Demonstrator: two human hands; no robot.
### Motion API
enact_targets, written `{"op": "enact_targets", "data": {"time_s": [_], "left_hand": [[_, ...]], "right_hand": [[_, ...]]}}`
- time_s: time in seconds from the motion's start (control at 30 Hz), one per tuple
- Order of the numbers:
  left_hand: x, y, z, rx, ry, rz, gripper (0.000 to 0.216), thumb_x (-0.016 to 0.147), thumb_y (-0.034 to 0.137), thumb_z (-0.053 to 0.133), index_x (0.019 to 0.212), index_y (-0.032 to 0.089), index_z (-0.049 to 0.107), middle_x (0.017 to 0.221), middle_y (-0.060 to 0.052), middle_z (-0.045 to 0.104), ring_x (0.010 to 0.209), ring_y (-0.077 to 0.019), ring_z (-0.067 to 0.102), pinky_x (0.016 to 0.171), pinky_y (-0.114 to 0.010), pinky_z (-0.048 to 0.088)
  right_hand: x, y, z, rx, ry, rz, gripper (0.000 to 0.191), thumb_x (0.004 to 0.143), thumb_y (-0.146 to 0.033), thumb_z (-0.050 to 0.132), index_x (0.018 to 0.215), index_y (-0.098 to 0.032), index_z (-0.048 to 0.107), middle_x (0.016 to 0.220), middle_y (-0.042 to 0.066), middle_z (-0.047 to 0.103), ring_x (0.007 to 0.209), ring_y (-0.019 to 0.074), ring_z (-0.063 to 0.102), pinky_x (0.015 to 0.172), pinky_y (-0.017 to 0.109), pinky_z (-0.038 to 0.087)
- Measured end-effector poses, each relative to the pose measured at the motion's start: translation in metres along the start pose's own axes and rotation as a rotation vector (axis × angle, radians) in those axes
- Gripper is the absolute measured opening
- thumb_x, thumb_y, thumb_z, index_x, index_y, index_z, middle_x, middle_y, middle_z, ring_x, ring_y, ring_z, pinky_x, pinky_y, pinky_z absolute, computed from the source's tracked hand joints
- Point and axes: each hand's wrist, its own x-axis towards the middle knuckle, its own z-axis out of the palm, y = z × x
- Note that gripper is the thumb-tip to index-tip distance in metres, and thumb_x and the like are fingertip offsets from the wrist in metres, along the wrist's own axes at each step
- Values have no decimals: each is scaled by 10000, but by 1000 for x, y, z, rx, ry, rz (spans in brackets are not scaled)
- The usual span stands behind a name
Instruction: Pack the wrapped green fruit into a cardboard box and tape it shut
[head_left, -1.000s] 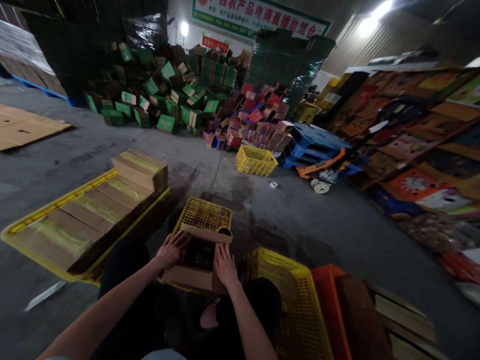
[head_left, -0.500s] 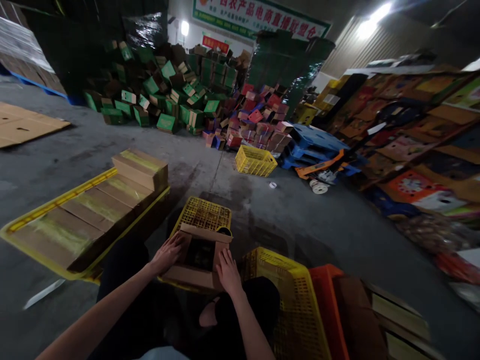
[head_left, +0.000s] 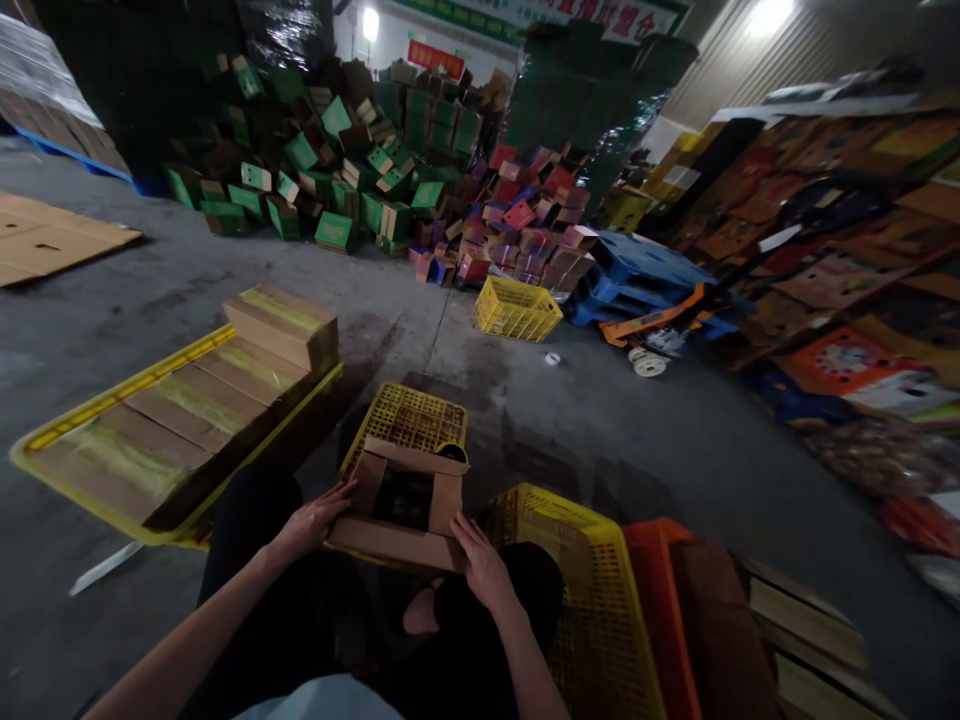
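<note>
A small brown cardboard box (head_left: 394,543) sits on an upturned-looking yellow plastic crate (head_left: 412,412) between my knees. Its short side flaps lie folded inward, and the long flaps stand away from the opening. Dark contents show in the gap but are too dim to name. My left hand (head_left: 313,522) rests at the near left corner with fingers stretched onto the cardboard. At the near right corner, my right hand (head_left: 481,562) touches the box with its fingers extended and slightly apart. A black and yellow round item (head_left: 452,453), perhaps a tape roll, lies just behind the box.
To my left, a yellow crate (head_left: 184,540) carries several taped boxes (head_left: 202,405). Yellow (head_left: 570,560) and orange (head_left: 656,545) crates stand at my right. Farther off are another yellow crate (head_left: 517,308), blue pallets (head_left: 645,265), a pallet jack (head_left: 660,325) and heaped green cartons (head_left: 337,230).
Both hands have slid from the box's side flaps toward its near corners and moved slightly apart. The camera view has tilted down a little.
</note>
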Motion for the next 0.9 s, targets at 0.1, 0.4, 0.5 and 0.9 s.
{"op": "enact_targets", "data": {"time_s": [0.1, 0.4, 0.5, 0.9], "left_hand": [[3, 4, -7, -27, -34, -6, 655, 788, 6, 463, 1391, 242, 559, 1569, -27, 381, 1466, -217, 318, 1155, -409, 386], [3, 19, -15, -181, -7, -86, 493, 873, 151, 492, 1339, 254, 619, 1535, -30, 427, 1353, -226, 501, 1097, -362, 453], [4, 19, -14, -225, 25, -118, 491, 860, 160, 505, 1321, 266, 635, 1511, -18, 461, 1310, -222, 547, 1076, -356, 475], [-1, 8, 3, -385, 112, -186, 390, 889, 298, 526, 1234, 206, 684, 1472, -81, 514, 1314, -259, 541, 1098, -429, 453]], "right_hand": [[2, -4, -2, -5, 3, 27, 860, 685, 39, 441, 1482, -286, 438, 1577, -4, 372, 1456, 196, 344, 1212, 431, 299], [4, 2, 3, 195, 60, 27, 518, 899, -251, 574, 1415, -270, 535, 1546, 56, 429, 1396, 240, 445, 1147, 428, 382], [5, 4, 5, 240, 92, 19, 489, 914, -309, 581, 1399, -257, 555, 1529, 76, 452, 1384, 252, 461, 1141, 444, 387], [5, -2, 10, 292, 140, 79, 583, 833, -88, 512, 1383, -272, 569, 1515, 46, 473, 1381, 212, 467, 1164, 428, 363]]}}
